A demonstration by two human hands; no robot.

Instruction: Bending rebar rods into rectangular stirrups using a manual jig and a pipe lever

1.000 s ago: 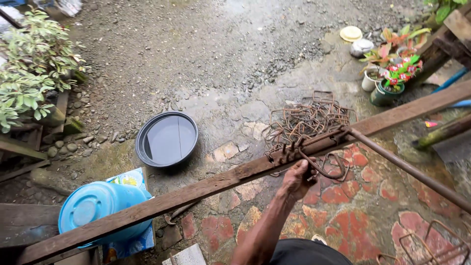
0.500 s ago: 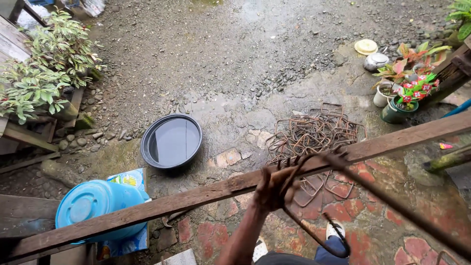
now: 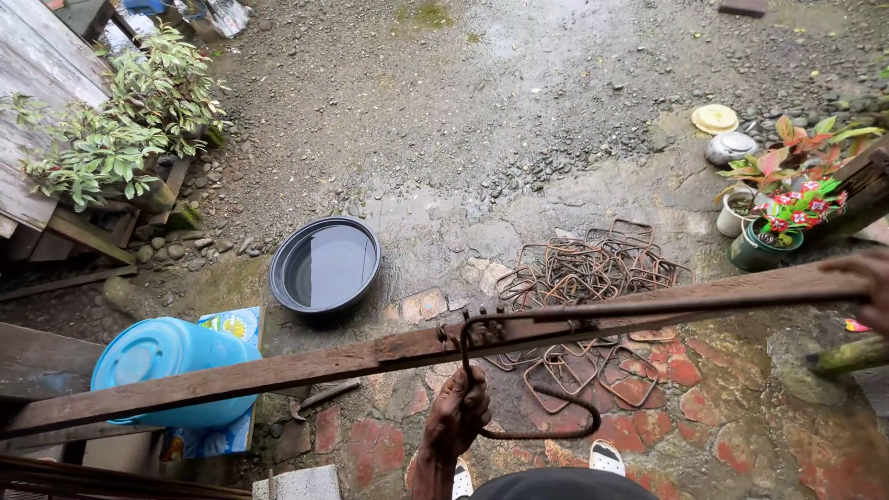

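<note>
Item: rusty steel reinforcing rod (image 3: 556, 421), partly bent into a hooked loop, now hanging below the long weathered wooden plank worktop (image 3: 278, 370), where half a second ago I saw it lying higher, across the plank's edge. Left hand (image 3: 458, 417): grip closed in a fist around the rod's upright leg, just under the metal bending pegs (image 3: 472, 324) fixed on the plank. Right hand (image 3: 866, 287): at the frame's right edge on the long rusty lever bar (image 3: 685, 301); whether that grip is closed I cannot tell. The lever has swung from a steep slant to lying almost flat along the plank, so I judge one bend of the loop to be freshly made. Below, on the wet stone floor (image 3: 741, 426): pile of finished rusty square stirrups (image 3: 593, 268), black round basin of water (image 3: 326, 267), blue plastic drum (image 3: 167, 370), potted red-flowered plants (image 3: 787, 213).
</note>
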